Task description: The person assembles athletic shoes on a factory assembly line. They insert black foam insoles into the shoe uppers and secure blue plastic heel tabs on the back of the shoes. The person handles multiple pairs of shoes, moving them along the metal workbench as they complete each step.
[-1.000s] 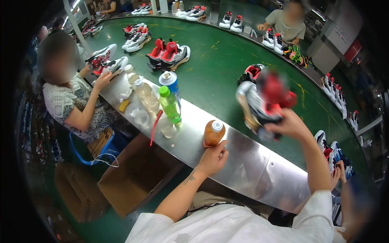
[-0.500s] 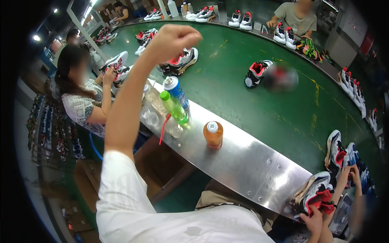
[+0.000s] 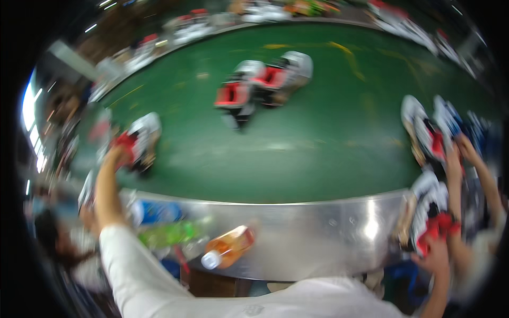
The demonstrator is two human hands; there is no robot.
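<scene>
My left arm reaches out over the green table at the left. My left hand, smeared by motion, is closed at the red collar of a white, black and red sneaker there. At the lower right, my right hand grips the red opening of another such sneaker, its toe pointing away from me. Fingers of that hand are partly hidden by the red lining. Farther off, two matching sneakers lie close together on the green surface, blurred.
A metal ledge runs along the near edge, holding an orange drink bottle, a green bottle and a blue can. A co-worker's hands work at sneakers on the right. Another person sits at left. Shoes line the far rim.
My view has turned, tilting the scene. My left hand has come down from above the table onto the sneaker at left. My right hand stays on its sneaker.
</scene>
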